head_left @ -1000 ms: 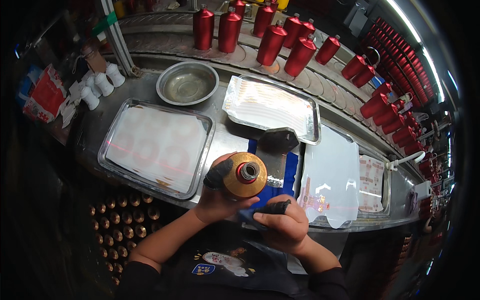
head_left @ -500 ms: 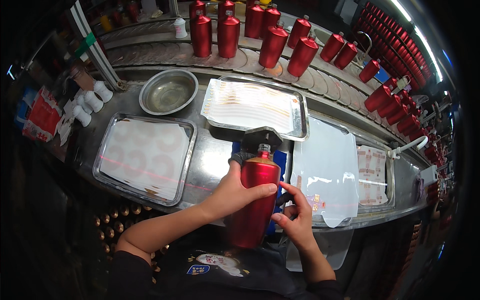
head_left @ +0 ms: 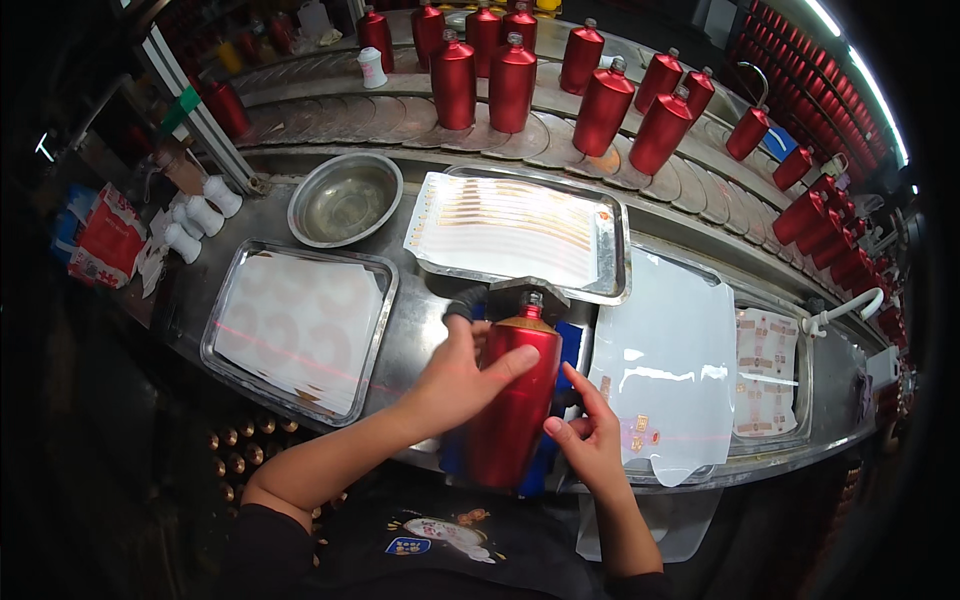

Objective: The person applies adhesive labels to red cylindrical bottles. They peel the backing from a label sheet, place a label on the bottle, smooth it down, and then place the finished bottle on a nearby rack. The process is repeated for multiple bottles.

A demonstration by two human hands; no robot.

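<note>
A glossy red bottle [head_left: 515, 400] with a clear neck and a gold-brown shoulder band lies tilted in front of me, neck pointing away, over a blue support [head_left: 572, 350] with a dark block behind the neck. My left hand [head_left: 455, 375] holds its upper left side, thumb across the front and the other fingers partly hidden behind; a black finger cover shows. My right hand [head_left: 592, 440] is at the bottle's right side, thumb and index finger apart, with nothing visible between them. Whether its fingertips touch the bottle I cannot tell.
Trays of printed sheets stand at the left [head_left: 215, 325], the back [head_left: 622, 250] and the right [head_left: 800, 400]. A glossy translucent sheet [head_left: 665, 345] lies right of the bottle. Behind are a metal bowl [head_left: 345, 200] and a conveyor [head_left: 400, 120] carrying several red bottles.
The view has shifted, and the conveyor bottles stand farther right. My left fingers have loosened and lifted somewhat at the bottle's left side. My right hand stays beside the bottle.
</note>
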